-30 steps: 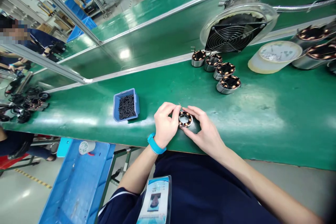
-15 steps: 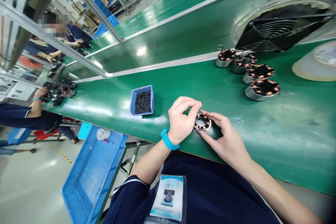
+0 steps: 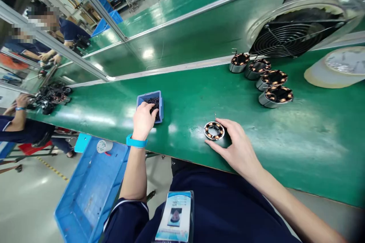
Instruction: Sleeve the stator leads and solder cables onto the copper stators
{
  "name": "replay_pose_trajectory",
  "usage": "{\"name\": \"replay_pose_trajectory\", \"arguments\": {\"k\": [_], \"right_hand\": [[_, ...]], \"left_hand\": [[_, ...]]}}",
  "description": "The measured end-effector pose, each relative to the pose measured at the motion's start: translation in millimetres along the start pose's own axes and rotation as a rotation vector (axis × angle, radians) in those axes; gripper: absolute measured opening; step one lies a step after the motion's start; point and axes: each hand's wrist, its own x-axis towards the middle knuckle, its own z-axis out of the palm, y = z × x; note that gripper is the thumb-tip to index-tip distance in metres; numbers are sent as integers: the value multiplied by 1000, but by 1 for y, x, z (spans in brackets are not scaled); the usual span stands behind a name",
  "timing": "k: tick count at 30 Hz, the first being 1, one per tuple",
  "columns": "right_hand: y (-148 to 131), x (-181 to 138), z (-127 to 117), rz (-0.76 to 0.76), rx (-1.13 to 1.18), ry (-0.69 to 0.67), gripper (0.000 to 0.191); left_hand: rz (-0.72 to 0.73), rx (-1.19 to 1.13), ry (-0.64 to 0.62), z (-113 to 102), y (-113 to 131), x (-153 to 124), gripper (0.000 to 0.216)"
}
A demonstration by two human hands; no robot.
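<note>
a: where's the stator [image 3: 214, 130]?
b: upright on the green bench [image 3: 188, 98], right hand [image 3: 238, 150] clasped round its side.
a: left hand [image 3: 144, 119]?
b: dipped in the blue bin [image 3: 148, 95] of dark pins [image 3: 154, 102], fingertips hidden, can't tell if it's pinching any.

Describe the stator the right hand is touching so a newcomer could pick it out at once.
Start at the green bench, near its front edge, right of the small blue tray. One wound stator lies there alone, cupped by the right hand. The four other stators sit in a row farther back by the fan.
</note>
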Motion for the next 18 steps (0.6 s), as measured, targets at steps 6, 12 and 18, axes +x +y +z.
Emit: {"name": "replay_pose_trajectory", "arguments": {"k": [6,12,18], "right_hand": [[3,-3,0,-11,-20,-1,50],[13,3,-5,-16,-1,-82,52],[25,16,-8,-13,-14,-159,57]], "left_hand": [[-69,-105,54,5,-2,2,10],[-109,-322,212,7,-15,-2,15],[-210,-532,232,4,-17,-4,21]]}}
